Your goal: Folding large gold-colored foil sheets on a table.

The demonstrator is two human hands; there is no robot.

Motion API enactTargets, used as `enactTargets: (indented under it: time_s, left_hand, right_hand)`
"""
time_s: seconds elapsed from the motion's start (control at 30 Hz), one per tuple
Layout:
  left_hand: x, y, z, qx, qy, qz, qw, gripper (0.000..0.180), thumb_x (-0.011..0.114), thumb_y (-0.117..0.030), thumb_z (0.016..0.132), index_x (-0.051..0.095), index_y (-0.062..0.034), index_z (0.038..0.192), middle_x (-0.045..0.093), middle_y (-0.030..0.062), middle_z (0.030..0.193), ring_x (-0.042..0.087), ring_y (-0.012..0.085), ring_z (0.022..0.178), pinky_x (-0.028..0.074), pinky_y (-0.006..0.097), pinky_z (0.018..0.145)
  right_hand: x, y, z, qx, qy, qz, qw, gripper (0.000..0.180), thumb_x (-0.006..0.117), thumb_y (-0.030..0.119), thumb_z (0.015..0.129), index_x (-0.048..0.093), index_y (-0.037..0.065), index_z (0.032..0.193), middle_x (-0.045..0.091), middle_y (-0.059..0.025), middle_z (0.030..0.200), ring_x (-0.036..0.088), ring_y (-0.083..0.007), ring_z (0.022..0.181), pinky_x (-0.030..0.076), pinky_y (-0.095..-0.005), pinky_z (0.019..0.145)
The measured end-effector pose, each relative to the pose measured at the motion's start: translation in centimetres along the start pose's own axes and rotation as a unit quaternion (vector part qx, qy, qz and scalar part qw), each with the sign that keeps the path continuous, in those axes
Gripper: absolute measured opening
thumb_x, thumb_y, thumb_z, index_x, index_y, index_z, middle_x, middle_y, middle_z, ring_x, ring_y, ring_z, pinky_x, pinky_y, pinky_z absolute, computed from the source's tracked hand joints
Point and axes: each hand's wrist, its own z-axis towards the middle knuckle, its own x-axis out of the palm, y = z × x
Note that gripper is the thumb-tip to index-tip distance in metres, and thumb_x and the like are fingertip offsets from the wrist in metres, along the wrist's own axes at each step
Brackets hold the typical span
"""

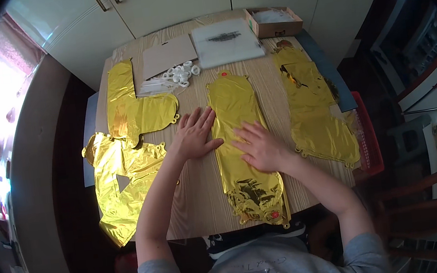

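A flat gold foil balloon [233,99], long and narrow, lies lengthwise down the middle of the table. My left hand [194,135] rests flat at its left edge, fingers spread, partly on the wood. On the foil lies my right hand [261,147], palm down with fingers stretched out. The balloon's near end is crumpled, and a small red spot shows at each end. To the left are an L-shaped gold foil balloon [142,113] and a wrinkled gold foil balloon [130,174] with a triangular hole. Another gold foil balloon [317,119] is spread out at the right.
White ribbon rolls [182,75] and thin white sticks lie beyond my left hand. Behind them are a beige card [168,56] and a stack of clear plastic bags [229,45]. A cardboard box [276,23] stands at the far right corner. A red basket [370,139] sits beside the table [199,204].
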Motion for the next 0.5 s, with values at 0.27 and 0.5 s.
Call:
enactTargets:
  time_s: [0.27,0.5]
  left_hand:
    - [-0.4,-0.2,0.0,-0.002,0.007,0.002,1.0,0.087,0.044,-0.065,0.087,0.025,-0.0062,0.149,0.026,0.0118,0.155,0.021,0.0343,0.143,0.015,0.051,0.114]
    - [-0.2,0.1,0.1,-0.001,-0.003,0.01,1.0,0.093,0.043,-0.072,0.083,0.027,-0.0071,0.148,0.028,0.0099,0.154,0.022,0.0317,0.143,0.015,0.052,0.115]
  right_hand:
    - [0.7,2.2,1.7,-0.159,0.048,-0.002,0.986,0.042,0.051,0.033,0.092,0.057,0.013,0.128,0.052,-0.0002,0.136,0.04,-0.0206,0.132,0.028,-0.0432,0.112]
    - [1.4,2.8,0.0,-0.183,0.124,0.041,0.974,0.041,0.045,0.038,0.097,0.05,0.027,0.136,0.044,0.0047,0.145,0.034,-0.0215,0.138,0.023,-0.0474,0.115]
